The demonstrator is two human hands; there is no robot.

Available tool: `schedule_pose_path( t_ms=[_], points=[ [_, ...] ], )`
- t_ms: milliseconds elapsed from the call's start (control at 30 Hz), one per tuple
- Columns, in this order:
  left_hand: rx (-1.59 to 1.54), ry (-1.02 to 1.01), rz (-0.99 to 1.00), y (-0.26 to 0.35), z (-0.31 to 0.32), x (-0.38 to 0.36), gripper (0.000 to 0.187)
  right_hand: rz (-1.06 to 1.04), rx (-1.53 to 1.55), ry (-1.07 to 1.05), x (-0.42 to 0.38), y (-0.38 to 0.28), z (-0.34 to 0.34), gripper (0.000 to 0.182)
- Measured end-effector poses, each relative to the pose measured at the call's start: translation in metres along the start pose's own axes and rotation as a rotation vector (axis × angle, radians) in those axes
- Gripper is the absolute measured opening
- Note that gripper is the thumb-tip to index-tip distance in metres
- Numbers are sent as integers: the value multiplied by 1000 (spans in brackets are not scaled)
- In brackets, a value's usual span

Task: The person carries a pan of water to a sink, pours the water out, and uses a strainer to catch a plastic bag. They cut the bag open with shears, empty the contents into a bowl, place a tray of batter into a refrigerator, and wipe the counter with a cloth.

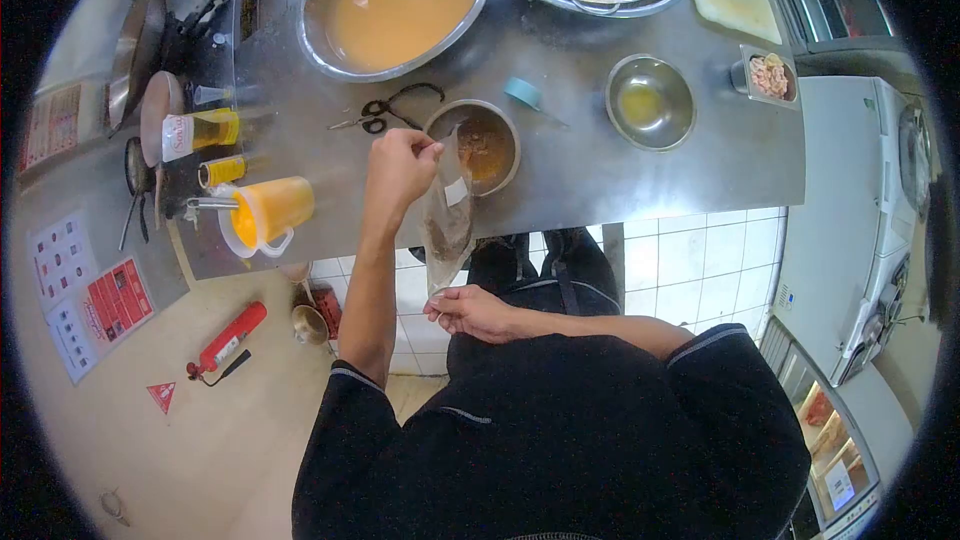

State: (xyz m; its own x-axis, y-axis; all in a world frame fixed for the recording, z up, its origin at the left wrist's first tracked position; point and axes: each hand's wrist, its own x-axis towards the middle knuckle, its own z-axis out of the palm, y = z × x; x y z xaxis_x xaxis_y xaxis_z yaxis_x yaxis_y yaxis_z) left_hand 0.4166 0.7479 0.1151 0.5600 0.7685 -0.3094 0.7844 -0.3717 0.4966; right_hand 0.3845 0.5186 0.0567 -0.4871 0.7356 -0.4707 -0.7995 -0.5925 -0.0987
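A clear plastic bag [447, 232] with a white label [456, 191] stretches between my hands at the table's near edge. My left hand [402, 168] is closed on its upper end, over the near left rim of a metal bowl [516, 145] with brown contents [488, 152]. Lower down, in front of my body, my right hand [474, 313] pinches the bag's other end. Brown residue shows through the plastic. Black-handled scissors [375, 118] lie just beyond my left hand. To the right of the bowl is a turquoise roll of tape [523, 92].
Two large metal basins [308, 35] [580, 8] of cloudy liquid stand at the back. At right are a metal bowl [650, 135] with yellowish liquid and a small container of pale pieces [770, 76]. A pitcher of orange liquid [275, 208] stands near the table's left edge.
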Motion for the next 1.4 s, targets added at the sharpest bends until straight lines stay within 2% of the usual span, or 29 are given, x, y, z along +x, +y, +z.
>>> schedule_pose_path(
  t_ms=[433,733,833,1233,1333,1400],
  points=[
    [142,-178,-70,-4,5,40,25,18,106,57,-3,-17,15,18],
    [212,-215,-44,-14,13,68,27,-9,283,32,-4,-21,21,18],
    [259,-293,-104,-10,11,77,29,-4,309,84,-6,-31,31,17],
    [392,-379,-73,-7,14,98,32,-52,414,167,-19,-50,58,15],
    [396,-464,-114,6,6,98,32,-67,430,219,-17,-53,63,15],
    [428,-434,-71,-3,13,103,32,-91,441,215,-16,-54,66,15]
  ],
)
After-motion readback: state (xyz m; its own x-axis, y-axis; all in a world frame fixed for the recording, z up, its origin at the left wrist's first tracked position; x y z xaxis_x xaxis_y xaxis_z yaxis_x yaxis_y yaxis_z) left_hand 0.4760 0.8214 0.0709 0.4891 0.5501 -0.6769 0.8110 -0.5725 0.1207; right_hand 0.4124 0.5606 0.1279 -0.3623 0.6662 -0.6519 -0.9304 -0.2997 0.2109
